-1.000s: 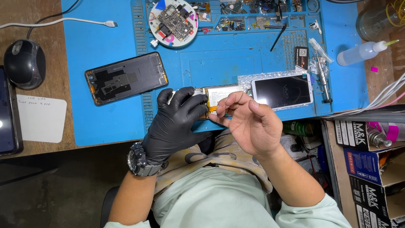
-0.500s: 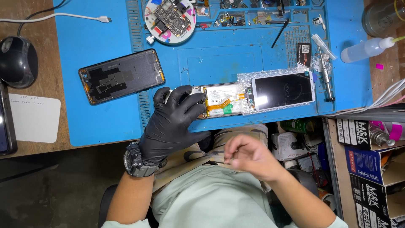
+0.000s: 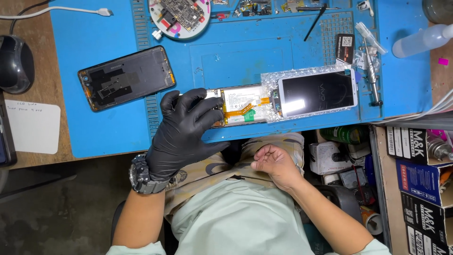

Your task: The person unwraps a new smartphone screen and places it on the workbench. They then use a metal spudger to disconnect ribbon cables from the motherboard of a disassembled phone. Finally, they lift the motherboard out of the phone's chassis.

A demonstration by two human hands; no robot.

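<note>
— What sits left of the opened phone [image 3: 236, 106], starting from the far edge?

— A rounded dark mouse [image 3: 14, 63] on the brown wooden tabletop [image 3: 42, 42], with a white paper note [image 3: 34, 126] below it. Then the smooth blue rubber mat [image 3: 94, 137] begins, and on it, up and left of the opened phone, lies a black rear phone shell [image 3: 126, 78], flat and slightly tilted, with an orange rim.

— And the hands?

— The left hand [image 3: 181, 137], in a glossy black glove and with a chunky dark watch [image 3: 141, 174] at the wrist, lies spread over the opened phone's left end, fingers flat on it, pressing rather than pinching. The opened phone lies at the mat's near edge, showing a pale battery, an orange ribbon cable and a green tab.

— The other one?

— The bare right hand [image 3: 273, 163] is below the opened phone, off the mat, over the lap, curled into a loose fist. I cannot tell whether anything is in that grip.

— Right of the phone?

— Touching its right end, a white-framed glass screen [image 3: 317, 92] lies on crinkly bubble wrap [image 3: 269, 80]. Above the opened phone, a round white dish [image 3: 179, 16] holds a circuit board. Far right stands a translucent plastic bottle [image 3: 420, 40].
</note>
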